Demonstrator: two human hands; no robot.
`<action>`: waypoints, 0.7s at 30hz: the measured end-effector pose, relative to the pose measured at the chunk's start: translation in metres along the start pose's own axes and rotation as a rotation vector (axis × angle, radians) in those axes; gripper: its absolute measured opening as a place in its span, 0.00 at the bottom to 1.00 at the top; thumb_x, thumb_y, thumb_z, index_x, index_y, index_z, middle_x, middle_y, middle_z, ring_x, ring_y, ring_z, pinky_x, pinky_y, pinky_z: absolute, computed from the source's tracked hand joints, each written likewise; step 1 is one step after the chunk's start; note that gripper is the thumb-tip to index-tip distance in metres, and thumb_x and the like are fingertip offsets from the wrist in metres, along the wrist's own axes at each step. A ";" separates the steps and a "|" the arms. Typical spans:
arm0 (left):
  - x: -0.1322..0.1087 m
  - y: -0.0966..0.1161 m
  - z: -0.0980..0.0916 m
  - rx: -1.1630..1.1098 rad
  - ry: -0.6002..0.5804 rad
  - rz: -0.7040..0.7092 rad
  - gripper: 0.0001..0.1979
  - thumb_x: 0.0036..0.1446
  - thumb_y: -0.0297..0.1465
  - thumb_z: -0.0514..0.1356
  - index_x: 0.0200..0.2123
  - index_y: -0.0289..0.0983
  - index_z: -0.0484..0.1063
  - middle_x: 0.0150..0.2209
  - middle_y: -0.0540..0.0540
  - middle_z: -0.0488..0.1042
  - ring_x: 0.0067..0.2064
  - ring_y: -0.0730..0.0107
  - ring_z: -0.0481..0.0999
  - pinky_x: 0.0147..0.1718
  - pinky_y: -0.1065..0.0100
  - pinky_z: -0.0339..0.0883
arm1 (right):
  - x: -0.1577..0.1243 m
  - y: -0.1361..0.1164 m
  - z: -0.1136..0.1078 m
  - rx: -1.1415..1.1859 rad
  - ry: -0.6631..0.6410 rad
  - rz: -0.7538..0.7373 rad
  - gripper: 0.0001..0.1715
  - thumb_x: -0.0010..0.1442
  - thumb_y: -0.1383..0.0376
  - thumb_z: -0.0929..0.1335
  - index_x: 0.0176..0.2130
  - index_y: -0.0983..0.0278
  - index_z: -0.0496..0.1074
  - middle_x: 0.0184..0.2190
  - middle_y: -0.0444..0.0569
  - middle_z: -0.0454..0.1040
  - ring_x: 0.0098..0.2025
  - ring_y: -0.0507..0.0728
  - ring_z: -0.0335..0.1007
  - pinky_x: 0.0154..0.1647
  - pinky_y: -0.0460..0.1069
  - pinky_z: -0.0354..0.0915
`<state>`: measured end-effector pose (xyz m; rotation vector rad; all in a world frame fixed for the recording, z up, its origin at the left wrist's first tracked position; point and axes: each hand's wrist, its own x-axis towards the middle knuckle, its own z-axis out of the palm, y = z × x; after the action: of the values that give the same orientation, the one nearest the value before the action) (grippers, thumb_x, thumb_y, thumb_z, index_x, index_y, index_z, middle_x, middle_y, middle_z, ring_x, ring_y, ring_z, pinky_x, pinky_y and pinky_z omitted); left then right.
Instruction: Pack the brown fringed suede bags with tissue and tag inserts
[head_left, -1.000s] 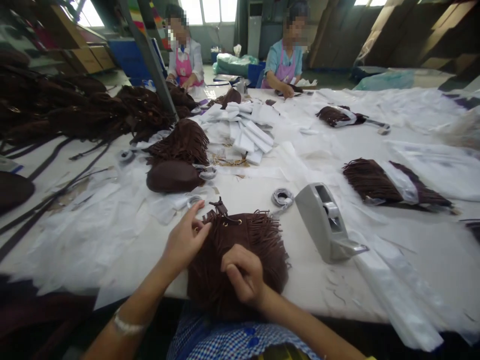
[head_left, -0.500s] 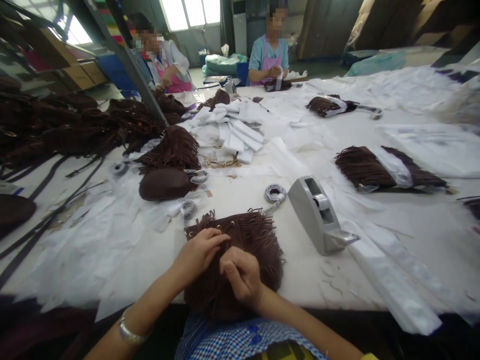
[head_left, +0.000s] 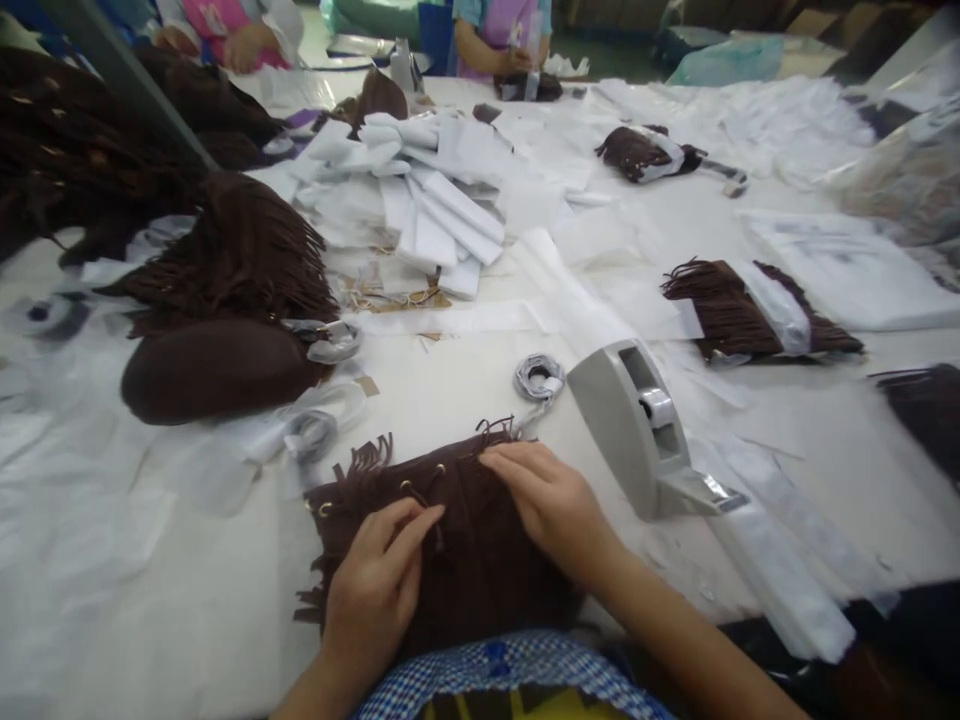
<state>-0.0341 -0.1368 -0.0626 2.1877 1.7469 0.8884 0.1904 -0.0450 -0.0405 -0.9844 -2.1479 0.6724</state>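
Note:
A dark brown fringed handbag [head_left: 487, 560] lies at the table's front edge, close against my checked apron. Brass eyelets run along its upper edge. My left hand [head_left: 379, 580] is over the bag's left half, with thumb and index finger pinched on a thin brown drawstring [head_left: 426, 498] beside the eyelets. My right hand [head_left: 555, 505] rests on the bag's upper right side, fingers stretched out over the edge by some loose fringe strands. Its thumb is hidden. A wrapped ring-shaped coil [head_left: 538, 378] lies just beyond the bag.
A grey tape dispenser [head_left: 630, 430] stands right of the bag. White paper strips [head_left: 780, 550] and a paper pile [head_left: 442, 210] lie around. Brown bags [head_left: 225, 370] are at left, a banded fringed bag [head_left: 765, 310] at right. Two co-workers [head_left: 502, 40] work across the table.
The view has tilted down. My right hand has uncurled from a closed shape mid-bag and shifted to its right side. My left hand has moved lower. The fringe spread at the bag's right no longer shows.

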 end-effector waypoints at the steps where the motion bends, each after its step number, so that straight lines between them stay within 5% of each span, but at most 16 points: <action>1: 0.003 -0.003 -0.001 -0.008 -0.015 0.013 0.22 0.62 0.21 0.52 0.54 0.43 0.73 0.49 0.42 0.73 0.50 0.63 0.75 0.49 0.64 0.74 | 0.004 0.008 0.000 -0.071 -0.035 -0.018 0.24 0.66 0.75 0.60 0.56 0.59 0.71 0.52 0.53 0.76 0.54 0.59 0.71 0.55 0.57 0.69; 6: 0.017 -0.017 -0.009 -0.058 -0.163 -0.024 0.31 0.58 0.17 0.47 0.62 0.45 0.66 0.63 0.43 0.63 0.52 0.66 0.75 0.49 0.66 0.75 | 0.022 0.014 0.003 -0.348 -0.208 0.144 0.13 0.69 0.68 0.62 0.48 0.61 0.74 0.44 0.52 0.78 0.40 0.57 0.75 0.37 0.49 0.70; 9: 0.021 -0.022 -0.011 -0.127 -0.187 -0.035 0.25 0.59 0.19 0.51 0.56 0.45 0.70 0.63 0.44 0.65 0.56 0.63 0.74 0.51 0.64 0.74 | 0.033 0.005 0.000 -0.466 -0.324 0.252 0.08 0.69 0.62 0.65 0.41 0.60 0.74 0.34 0.48 0.77 0.28 0.54 0.72 0.26 0.47 0.60; 15: 0.013 -0.019 -0.007 -0.179 0.097 -0.202 0.12 0.61 0.28 0.61 0.48 0.43 0.73 0.49 0.45 0.74 0.51 0.63 0.75 0.52 0.60 0.72 | 0.042 0.006 0.003 -0.389 -0.330 0.261 0.05 0.62 0.61 0.71 0.39 0.59 0.74 0.35 0.46 0.74 0.32 0.54 0.71 0.28 0.47 0.59; 21: 0.015 -0.015 -0.005 -0.186 0.074 -0.211 0.13 0.62 0.28 0.61 0.50 0.42 0.72 0.52 0.44 0.74 0.54 0.62 0.74 0.54 0.59 0.71 | 0.031 0.019 0.009 -0.218 -0.269 0.102 0.06 0.65 0.69 0.67 0.43 0.61 0.72 0.39 0.47 0.72 0.39 0.54 0.71 0.39 0.47 0.68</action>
<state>-0.0473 -0.1190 -0.0616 1.8383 1.8069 1.0427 0.1766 -0.0106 -0.0481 -1.1816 -2.4602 0.6599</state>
